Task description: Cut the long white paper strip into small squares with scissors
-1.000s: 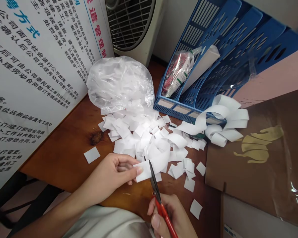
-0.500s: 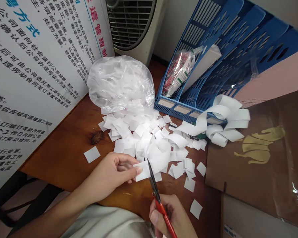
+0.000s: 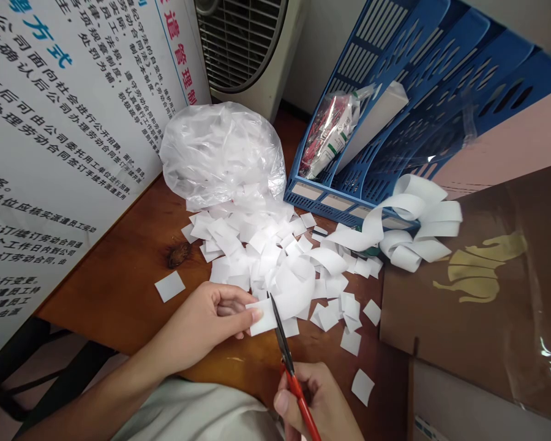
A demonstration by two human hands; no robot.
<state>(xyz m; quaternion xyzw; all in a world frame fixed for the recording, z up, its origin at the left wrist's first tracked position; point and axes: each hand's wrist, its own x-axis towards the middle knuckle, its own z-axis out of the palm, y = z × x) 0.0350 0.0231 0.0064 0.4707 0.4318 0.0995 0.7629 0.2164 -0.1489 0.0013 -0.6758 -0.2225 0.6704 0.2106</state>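
Observation:
My left hand point(image 3: 224, 315) pinches the end of a white paper strip point(image 3: 262, 318) between thumb and fingers. In my right hand point(image 3: 314, 398) are red-handled scissors point(image 3: 298, 389), their dark blades lying across the strip just right of my left fingertips. The blades look nearly closed on the paper. Beyond them the strip curls over a heap of small cut paper squares point(image 3: 239, 236). A long loose coil of the same paper point(image 3: 441, 220) lies to the right, partly over the blue rack and the brown box. One single square point(image 3: 169, 286) rests apart on the left.
A clear plastic bag point(image 3: 223, 153) of paper pieces stands behind the heap. The blue file rack point(image 3: 344, 211) is at the back right, beside a brown box point(image 3: 463, 331). A printed board point(image 3: 73, 122) edges the wooden table point(image 3: 128, 245) at left; a fan point(image 3: 275, 67) stands behind.
The scissor blades have drawn closer together on the strip, and my right hand has shifted slightly left. My left hand keeps its place on the paper.

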